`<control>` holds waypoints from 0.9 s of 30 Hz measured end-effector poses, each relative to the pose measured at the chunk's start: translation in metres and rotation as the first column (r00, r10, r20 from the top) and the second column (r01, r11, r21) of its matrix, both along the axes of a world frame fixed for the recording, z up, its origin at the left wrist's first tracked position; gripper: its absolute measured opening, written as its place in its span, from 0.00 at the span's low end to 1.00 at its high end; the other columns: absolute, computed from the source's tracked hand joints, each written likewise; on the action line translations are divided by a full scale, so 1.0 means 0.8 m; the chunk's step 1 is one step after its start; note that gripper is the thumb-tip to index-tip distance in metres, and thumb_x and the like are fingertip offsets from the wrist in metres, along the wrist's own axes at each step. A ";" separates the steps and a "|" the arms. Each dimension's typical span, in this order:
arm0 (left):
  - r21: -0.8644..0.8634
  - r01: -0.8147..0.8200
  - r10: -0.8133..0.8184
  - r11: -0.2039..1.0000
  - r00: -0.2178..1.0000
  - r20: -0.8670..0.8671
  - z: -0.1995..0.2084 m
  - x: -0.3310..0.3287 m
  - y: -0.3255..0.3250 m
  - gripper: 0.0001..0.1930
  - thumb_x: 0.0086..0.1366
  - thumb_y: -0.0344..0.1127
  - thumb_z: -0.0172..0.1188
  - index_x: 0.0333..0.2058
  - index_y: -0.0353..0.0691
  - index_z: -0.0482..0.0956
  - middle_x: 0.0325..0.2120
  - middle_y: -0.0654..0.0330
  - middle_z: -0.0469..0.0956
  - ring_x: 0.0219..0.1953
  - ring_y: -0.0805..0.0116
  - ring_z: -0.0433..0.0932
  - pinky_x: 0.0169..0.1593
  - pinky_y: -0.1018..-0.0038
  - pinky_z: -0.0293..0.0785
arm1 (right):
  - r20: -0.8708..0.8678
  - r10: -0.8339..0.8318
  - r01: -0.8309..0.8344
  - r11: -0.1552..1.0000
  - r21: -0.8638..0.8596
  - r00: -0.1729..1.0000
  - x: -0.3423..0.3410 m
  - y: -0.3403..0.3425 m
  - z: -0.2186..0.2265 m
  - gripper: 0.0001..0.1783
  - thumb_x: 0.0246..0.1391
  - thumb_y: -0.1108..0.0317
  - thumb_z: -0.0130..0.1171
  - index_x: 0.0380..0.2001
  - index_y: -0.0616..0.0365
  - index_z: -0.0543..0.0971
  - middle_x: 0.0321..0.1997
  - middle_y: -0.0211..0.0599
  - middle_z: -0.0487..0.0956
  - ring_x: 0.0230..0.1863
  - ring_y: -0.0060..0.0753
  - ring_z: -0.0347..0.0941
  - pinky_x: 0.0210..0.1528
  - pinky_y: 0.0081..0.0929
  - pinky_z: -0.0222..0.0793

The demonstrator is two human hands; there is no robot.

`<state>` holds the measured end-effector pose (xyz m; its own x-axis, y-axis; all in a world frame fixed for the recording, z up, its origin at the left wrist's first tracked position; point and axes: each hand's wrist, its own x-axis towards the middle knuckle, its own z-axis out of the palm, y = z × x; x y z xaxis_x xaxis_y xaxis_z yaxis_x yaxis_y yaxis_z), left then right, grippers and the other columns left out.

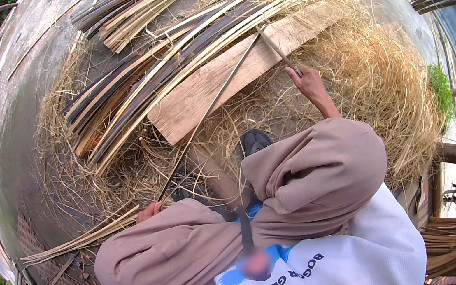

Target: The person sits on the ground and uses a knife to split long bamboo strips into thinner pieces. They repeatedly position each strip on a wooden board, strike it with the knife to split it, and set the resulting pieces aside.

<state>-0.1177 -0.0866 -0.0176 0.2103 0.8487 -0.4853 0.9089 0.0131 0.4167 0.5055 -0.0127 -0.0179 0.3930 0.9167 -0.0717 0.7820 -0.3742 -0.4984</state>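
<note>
My right hand (309, 84) is wrapped tightly round the handle of a knife (277, 49), its blade pointing up and away from me. My left hand (149, 211), partly covered by my trousers (315, 176), has its fingers closed on a long thin strip (223, 93). That strip slants from beside my knee, across the pale wooden board (187, 104), and its far end meets the blade near the tip (whether the edge bites in, I cannot tell).

The writing I can make out is on my white shirt (359, 267): bold dark capital lettering (315, 260) curving across the fabric, close to a bright blue patch (280, 252).

Just beyond the board lies a bundle of dark and pale strips (132, 92). Curly shavings (384, 83) heap up to its right, and a smaller bunch of pale strips (83, 239) reaches toward my left hand. One dark shoe (255, 140) shows between my knees.
</note>
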 end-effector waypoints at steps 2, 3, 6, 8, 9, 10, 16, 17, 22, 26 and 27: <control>-0.038 -0.058 0.059 0.998 0.998 0.029 0.002 -0.024 -0.013 0.17 0.75 0.47 0.56 0.39 0.37 0.81 0.21 0.48 0.76 0.23 0.51 0.76 0.29 0.55 0.68 | 0.047 0.016 -0.016 1.000 0.000 0.999 0.008 0.019 0.011 0.34 0.62 0.37 0.59 0.24 0.61 0.77 0.18 0.50 0.77 0.24 0.53 0.77 0.32 0.47 0.74; -0.056 -0.064 0.067 0.996 0.996 0.053 -0.002 -0.028 -0.006 0.16 0.74 0.47 0.57 0.40 0.37 0.81 0.21 0.48 0.76 0.23 0.52 0.75 0.29 0.56 0.68 | 0.097 0.109 -0.114 0.992 0.047 0.989 0.015 0.014 0.013 0.34 0.63 0.37 0.59 0.23 0.62 0.77 0.17 0.50 0.77 0.23 0.53 0.76 0.31 0.47 0.74; -0.101 -0.135 0.145 0.986 0.985 0.098 -0.004 -0.048 -0.017 0.15 0.73 0.45 0.59 0.42 0.38 0.81 0.21 0.50 0.76 0.23 0.55 0.75 0.29 0.57 0.68 | 0.087 0.156 -0.164 0.982 0.092 0.984 0.022 0.010 -0.009 0.36 0.63 0.37 0.58 0.21 0.63 0.77 0.15 0.51 0.76 0.20 0.54 0.75 0.28 0.46 0.73; -0.120 -0.161 0.178 0.980 0.973 0.146 -0.012 -0.051 -0.010 0.15 0.73 0.45 0.60 0.44 0.38 0.82 0.21 0.50 0.77 0.23 0.57 0.75 0.29 0.58 0.69 | -0.069 -0.210 0.210 0.978 0.003 0.975 0.090 0.041 -0.013 0.36 0.63 0.37 0.58 0.21 0.63 0.77 0.16 0.51 0.76 0.20 0.53 0.75 0.28 0.45 0.73; -0.146 -0.179 0.207 0.973 0.955 0.214 -0.034 -0.056 -0.001 0.15 0.72 0.44 0.61 0.45 0.38 0.82 0.21 0.51 0.77 0.23 0.58 0.75 0.29 0.59 0.69 | 0.081 -0.148 0.150 0.989 -0.007 0.986 0.091 0.036 0.000 0.34 0.63 0.38 0.59 0.23 0.63 0.77 0.16 0.51 0.76 0.20 0.54 0.74 0.28 0.47 0.72; -0.169 -0.242 0.282 0.955 0.918 0.278 -0.038 -0.066 -0.020 0.15 0.72 0.44 0.61 0.46 0.38 0.82 0.21 0.51 0.77 0.23 0.59 0.75 0.29 0.59 0.69 | 0.056 -0.085 0.083 0.996 0.030 0.995 0.060 0.043 0.001 0.34 0.63 0.38 0.59 0.23 0.63 0.77 0.16 0.51 0.76 0.19 0.54 0.74 0.28 0.47 0.71; 0.342 -0.051 -0.123 0.938 0.875 0.469 -0.013 0.107 0.057 0.21 0.68 0.38 0.67 0.58 0.42 0.80 0.30 0.53 0.80 0.26 0.63 0.76 0.31 0.65 0.72 | -0.133 0.027 -0.005 0.986 0.164 0.991 -0.086 -0.003 -0.039 0.30 0.63 0.43 0.63 0.25 0.63 0.74 0.14 0.50 0.73 0.17 0.54 0.72 0.25 0.48 0.66; 0.405 -0.003 -0.184 0.914 0.888 0.422 -0.009 0.129 0.066 0.20 0.69 0.39 0.66 0.57 0.44 0.80 0.31 0.52 0.81 0.27 0.59 0.78 0.32 0.64 0.73 | -0.195 0.038 -0.005 0.986 0.167 0.980 -0.113 -0.010 -0.040 0.29 0.62 0.44 0.64 0.26 0.62 0.74 0.16 0.50 0.74 0.19 0.54 0.73 0.26 0.48 0.67; 0.537 0.055 -0.179 0.842 0.967 0.182 -0.031 0.159 0.078 0.14 0.73 0.40 0.59 0.54 0.48 0.82 0.28 0.52 0.79 0.28 0.49 0.78 0.33 0.58 0.73 | -0.107 0.415 -0.395 0.903 0.171 0.903 -0.215 -0.084 -0.030 0.26 0.60 0.47 0.67 0.27 0.61 0.74 0.21 0.51 0.76 0.21 0.54 0.71 0.26 0.46 0.67; 0.538 0.063 -0.180 0.841 0.969 0.168 -0.027 0.156 0.071 0.15 0.73 0.41 0.58 0.55 0.50 0.82 0.27 0.52 0.78 0.28 0.50 0.78 0.33 0.58 0.73 | -0.092 0.187 -0.172 0.973 0.151 0.978 -0.139 -0.061 -0.034 0.29 0.61 0.43 0.65 0.25 0.62 0.75 0.18 0.49 0.76 0.19 0.51 0.71 0.26 0.46 0.66; 0.534 0.076 -0.179 0.842 0.973 0.144 -0.022 0.157 0.070 0.15 0.74 0.41 0.58 0.55 0.50 0.82 0.27 0.52 0.78 0.28 0.50 0.78 0.33 0.58 0.73 | -0.115 0.033 -0.025 0.997 0.068 0.993 -0.085 -0.035 -0.029 0.31 0.61 0.42 0.64 0.25 0.63 0.76 0.17 0.48 0.75 0.19 0.50 0.71 0.26 0.46 0.66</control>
